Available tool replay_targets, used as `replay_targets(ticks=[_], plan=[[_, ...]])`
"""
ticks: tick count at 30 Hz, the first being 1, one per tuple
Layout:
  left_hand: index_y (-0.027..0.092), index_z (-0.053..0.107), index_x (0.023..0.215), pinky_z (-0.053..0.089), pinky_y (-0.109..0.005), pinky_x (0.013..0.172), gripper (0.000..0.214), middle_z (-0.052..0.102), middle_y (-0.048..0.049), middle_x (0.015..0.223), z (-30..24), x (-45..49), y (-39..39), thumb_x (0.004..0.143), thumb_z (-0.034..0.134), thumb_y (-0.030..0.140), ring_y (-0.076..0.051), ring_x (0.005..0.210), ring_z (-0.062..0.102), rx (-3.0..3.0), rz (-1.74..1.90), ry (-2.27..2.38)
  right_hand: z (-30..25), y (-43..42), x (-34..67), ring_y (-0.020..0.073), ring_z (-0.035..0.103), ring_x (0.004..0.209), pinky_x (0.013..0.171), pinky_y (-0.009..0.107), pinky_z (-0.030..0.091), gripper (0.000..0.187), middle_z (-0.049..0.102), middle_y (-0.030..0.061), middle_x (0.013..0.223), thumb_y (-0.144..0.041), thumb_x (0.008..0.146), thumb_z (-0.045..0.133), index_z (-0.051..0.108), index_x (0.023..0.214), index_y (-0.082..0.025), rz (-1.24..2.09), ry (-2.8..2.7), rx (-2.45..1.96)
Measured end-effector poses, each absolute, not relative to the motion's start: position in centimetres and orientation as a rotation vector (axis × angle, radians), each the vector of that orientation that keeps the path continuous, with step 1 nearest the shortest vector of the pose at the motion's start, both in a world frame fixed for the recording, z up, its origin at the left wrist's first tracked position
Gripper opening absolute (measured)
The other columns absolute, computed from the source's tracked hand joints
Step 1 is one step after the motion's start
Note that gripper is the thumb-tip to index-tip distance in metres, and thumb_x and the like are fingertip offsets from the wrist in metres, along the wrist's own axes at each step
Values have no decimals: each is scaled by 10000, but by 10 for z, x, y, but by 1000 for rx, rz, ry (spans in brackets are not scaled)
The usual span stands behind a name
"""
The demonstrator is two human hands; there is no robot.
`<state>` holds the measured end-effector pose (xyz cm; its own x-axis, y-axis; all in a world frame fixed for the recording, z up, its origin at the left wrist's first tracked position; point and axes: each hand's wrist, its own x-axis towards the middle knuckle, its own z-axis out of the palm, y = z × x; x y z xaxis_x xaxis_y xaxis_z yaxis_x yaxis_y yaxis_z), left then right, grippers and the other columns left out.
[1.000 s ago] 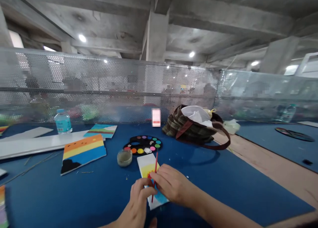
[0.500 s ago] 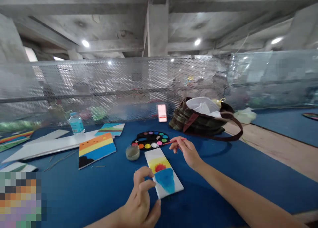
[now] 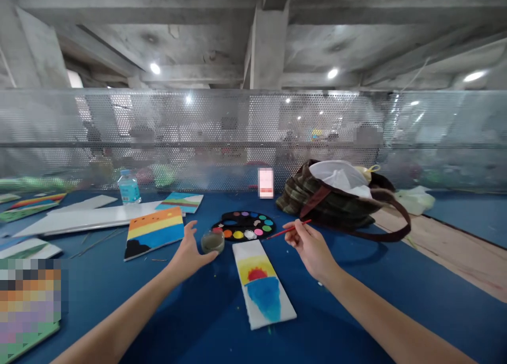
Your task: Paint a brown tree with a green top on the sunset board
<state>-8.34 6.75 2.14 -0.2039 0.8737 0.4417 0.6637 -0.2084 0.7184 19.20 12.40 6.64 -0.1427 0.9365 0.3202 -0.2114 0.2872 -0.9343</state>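
My right hand (image 3: 309, 246) pinches a thin red paintbrush (image 3: 285, 230), its tip pointing left near the palette's right end. My left hand (image 3: 193, 249) is open, thumb and fingers spread at the left side of a small round jar of murky water (image 3: 213, 242); whether it touches the glass I cannot tell. Behind the jar lies a black oval palette (image 3: 233, 225) with wells of many paint colours. A narrow white board (image 3: 263, 285) lies flat between my arms, painted with a yellow band, a red half sun and a blue patch; its top and lower edges are white.
Left of the jar lies an orange, yellow and blue painted board (image 3: 155, 232). Behind it are white boards (image 3: 99, 216) and a water bottle (image 3: 129, 187). A plaid bag (image 3: 336, 200) stands back right. A perforated metal screen (image 3: 198, 137) runs along the table's far edge.
My left hand has left the painted board's edge and moved up and left to the jar. My right hand keeps the paintbrush by the palette. The view has shifted slightly left.
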Motion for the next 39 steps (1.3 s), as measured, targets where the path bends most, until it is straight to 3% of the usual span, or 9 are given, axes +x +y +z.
replay_targets(ticks=[5,12,19,25,31,39], plan=[[181,323,1212,394,-467,836,524,497,-73,1086,17,-88,75,766,583,271,-234,971,506,1786,1231,1705,66,121,188,99,457,495,486,255,362,256,519,-10,563,-403,659,618,527,696,-166,1291,-1274,-761],[179,368,1187,391,-463,848,460,500,-68,1096,13,-87,82,781,570,257,-229,991,499,1768,1307,1625,84,109,163,74,479,537,548,236,390,221,550,-13,605,-316,659,644,521,740,-151,1418,-1411,-745],[175,350,1197,406,-451,831,490,531,-54,1023,16,-83,84,772,582,250,-215,938,528,1773,1307,1598,141,122,117,112,567,605,628,280,431,229,592,17,614,-321,801,457,560,732,-128,1067,-1956,-650],[174,320,1209,412,-447,813,564,541,-46,979,17,-88,81,735,618,240,-211,892,541,1786,1264,1599,160,123,111,108,574,589,616,262,455,123,588,-10,580,-245,791,485,545,737,-151,638,-2204,-547],[168,318,1153,429,-411,783,667,547,-45,965,23,-88,73,603,693,193,-207,858,550,1799,1233,1549,157,121,120,127,608,687,648,268,466,202,634,15,685,-257,835,415,587,810,-154,611,-2354,-543],[201,389,1053,427,-348,789,552,532,-63,1033,41,-70,50,577,668,221,-222,935,528,1805,1176,1486,151,108,113,107,600,672,567,202,453,233,644,18,722,-241,861,383,596,824,-154,574,-2514,-434]])
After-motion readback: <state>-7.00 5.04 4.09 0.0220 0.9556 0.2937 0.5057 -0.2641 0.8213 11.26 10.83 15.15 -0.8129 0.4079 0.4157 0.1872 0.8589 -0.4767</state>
